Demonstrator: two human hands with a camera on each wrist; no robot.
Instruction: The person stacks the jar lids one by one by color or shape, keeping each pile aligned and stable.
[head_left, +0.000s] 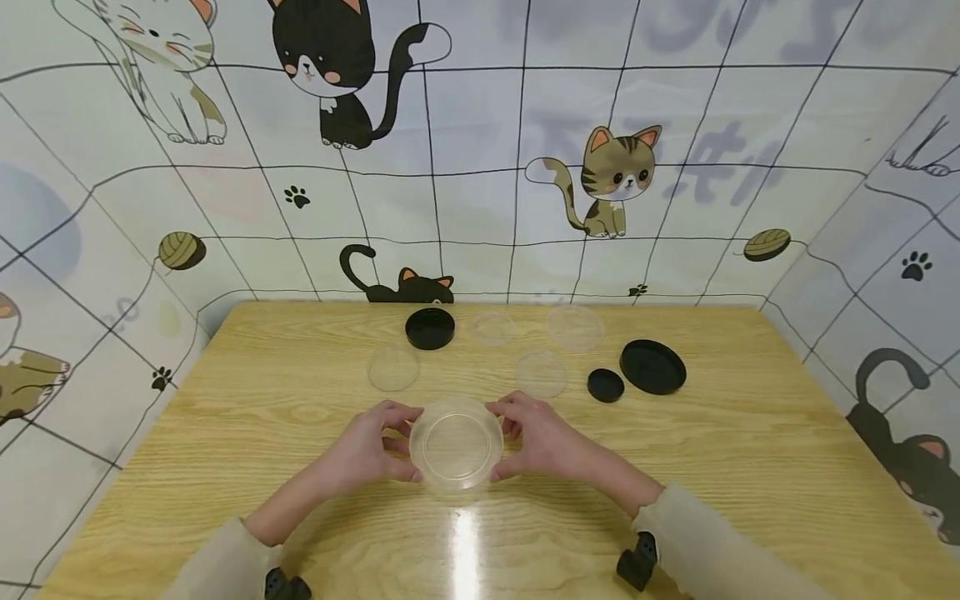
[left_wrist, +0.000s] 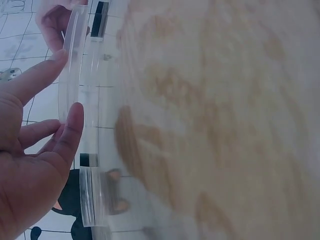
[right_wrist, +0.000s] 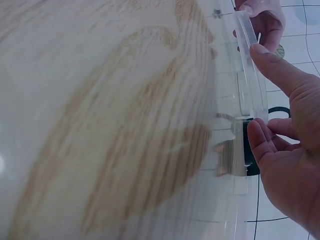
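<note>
A clear round plastic lid (head_left: 456,443) with a raised ring is held level near the middle of the table. My left hand (head_left: 372,442) grips its left edge, with the thumb on the near side and the fingers farther back. From the opposite side my right hand (head_left: 543,439) holds the right edge in the same way. In the left wrist view the lid (left_wrist: 72,65) shows edge-on, raised over the tabletop. The right wrist view has the fingertips of my right hand (right_wrist: 295,120) right at the lid's rim.
Beyond the hands, several clear round pieces (head_left: 393,368) are spread on the wooden table (head_left: 750,467). Black round pieces also lie there: one at the back (head_left: 430,328), a small one (head_left: 605,385) and a larger one (head_left: 652,367) on the right. A cat-print backdrop (head_left: 480,200) encloses the table.
</note>
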